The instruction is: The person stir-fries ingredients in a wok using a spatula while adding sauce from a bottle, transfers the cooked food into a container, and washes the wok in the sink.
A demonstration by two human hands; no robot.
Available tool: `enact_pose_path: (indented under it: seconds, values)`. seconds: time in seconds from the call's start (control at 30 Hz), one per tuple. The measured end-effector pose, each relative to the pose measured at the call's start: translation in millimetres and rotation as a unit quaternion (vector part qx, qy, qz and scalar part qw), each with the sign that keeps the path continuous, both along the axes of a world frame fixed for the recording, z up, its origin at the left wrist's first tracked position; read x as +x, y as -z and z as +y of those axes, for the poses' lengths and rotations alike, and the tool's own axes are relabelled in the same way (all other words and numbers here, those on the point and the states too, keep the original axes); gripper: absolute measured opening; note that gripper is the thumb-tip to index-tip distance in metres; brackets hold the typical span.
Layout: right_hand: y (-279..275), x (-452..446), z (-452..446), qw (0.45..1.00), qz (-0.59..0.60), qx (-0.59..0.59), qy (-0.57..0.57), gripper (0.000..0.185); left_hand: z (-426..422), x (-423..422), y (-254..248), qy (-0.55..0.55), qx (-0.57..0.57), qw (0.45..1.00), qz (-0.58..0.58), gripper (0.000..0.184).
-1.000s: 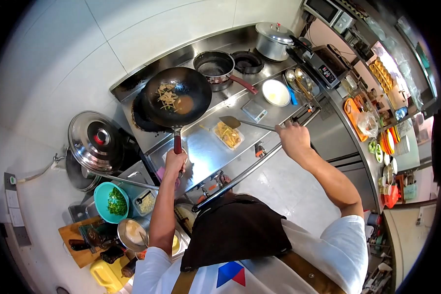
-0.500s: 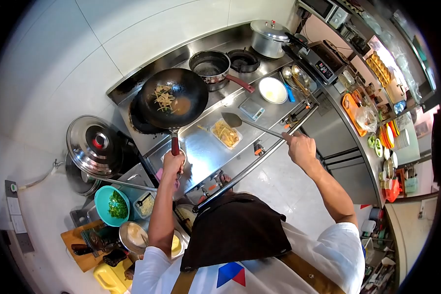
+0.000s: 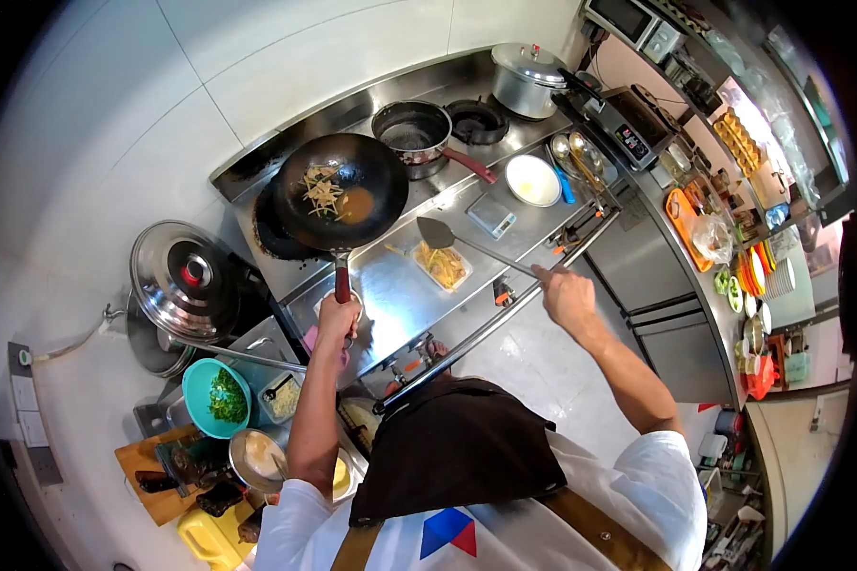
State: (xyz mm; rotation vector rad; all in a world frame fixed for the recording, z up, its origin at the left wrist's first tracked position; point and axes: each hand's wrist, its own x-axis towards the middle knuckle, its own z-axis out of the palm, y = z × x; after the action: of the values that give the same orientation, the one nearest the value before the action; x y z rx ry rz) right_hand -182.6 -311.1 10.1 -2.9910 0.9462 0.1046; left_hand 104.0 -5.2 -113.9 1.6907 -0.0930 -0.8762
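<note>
My left hand [image 3: 339, 322] is wrapped round the red-brown handle of a black wok [image 3: 376, 162], which sits tilted over the left burner. Pale strips of food with some green [image 3: 323, 190] lie inside it beside a small pool of brown liquid [image 3: 357, 205]. In my right hand [image 3: 568, 293] is the end of a long metal spatula [image 3: 486, 248]. Its dark blade hangs over the steel counter, right of the wok and near a clear tub of yellowish strips [image 3: 442, 265].
A saucepan [image 3: 412, 128] and pressure cooker [image 3: 528, 84] stand behind. Right of the wok are a digital scale [image 3: 491, 217] and white bowl [image 3: 533, 181]. A rail [image 3: 505, 319] runs along the front edge. A lidded pot [image 3: 183, 285] and turquoise bowl of greens [image 3: 196, 411] are left.
My right hand has shifted slightly left, bringing the spatula blade closer to the wok and over the tub's back edge. My left hand stays on the wok handle.
</note>
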Motion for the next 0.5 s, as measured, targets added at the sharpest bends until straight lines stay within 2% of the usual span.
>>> enact_pose_path:
  seconds: [0.1,0.27,0.4,0.5]
  values:
    - [30,1,6,1.000,-0.002,0.001,-0.003,0.044,2,-1,-4,-0.007,-0.006,1.000,0.007,0.012]
    - [33,-6,7,0.999,-0.015,0.015,0.026,0.041,4,1,-8,0.003,0.020,1.000,-0.004,0.013]
    - [-15,-15,7,0.999,0.005,0.030,0.019,0.039,2,-1,-8,-0.008,0.019,1.000,-0.006,0.012]
    - [-43,-21,10,0.997,0.062,0.032,0.032,0.036,4,3,1,0.003,0.008,1.000,0.002,0.011]
